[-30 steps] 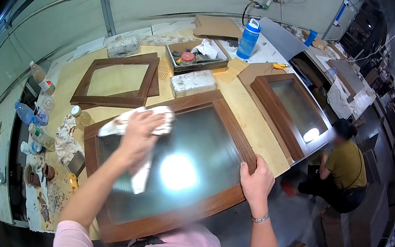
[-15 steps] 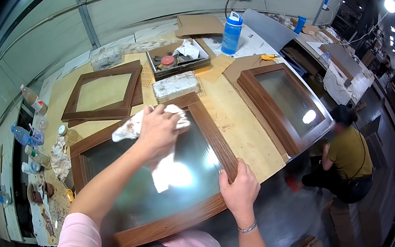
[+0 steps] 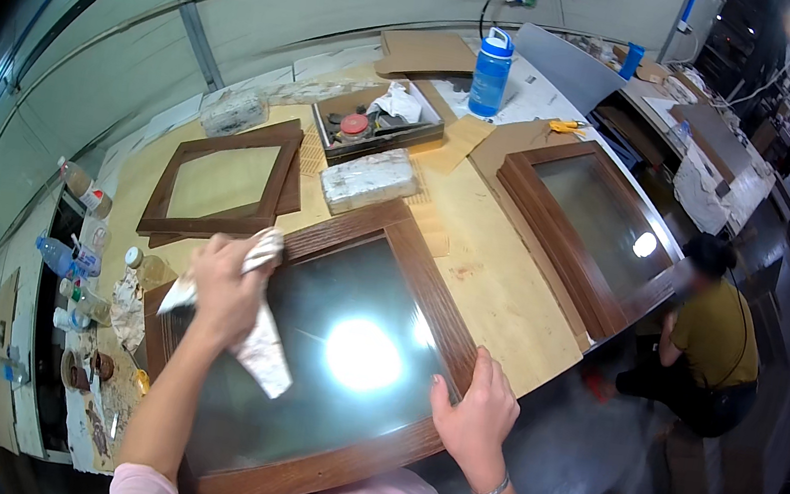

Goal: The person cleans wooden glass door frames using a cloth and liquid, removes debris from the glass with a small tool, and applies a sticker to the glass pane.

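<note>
A brown wooden frame with a glass pane (image 3: 329,288) lies before me at the table's near edge, a bright lamp reflected in the glass. My left hand (image 3: 225,289) is closed on a white cloth (image 3: 265,355) at the frame's far left part; one end of the cloth hangs over the pane. On the right side rail rests my right hand (image 3: 476,408), its fingers over the outer edge and its thumb on the rail's near face. A wrapped white block (image 3: 369,183) sits just beyond the frame's far corner.
Smaller wooden frames (image 3: 178,225) lie at the left, and stacked glazed frames (image 3: 539,229) at the right. Behind stand a tray of odds and ends (image 3: 340,152) and a blue bottle (image 3: 490,76). Several bottles (image 3: 85,188) line the left edge. A person (image 3: 713,337) crouches at the right.
My left hand and the cloth have moved left across the pane, from its far middle to the left rail. My right hand keeps its hold on the right rail. The view has shifted slightly.
</note>
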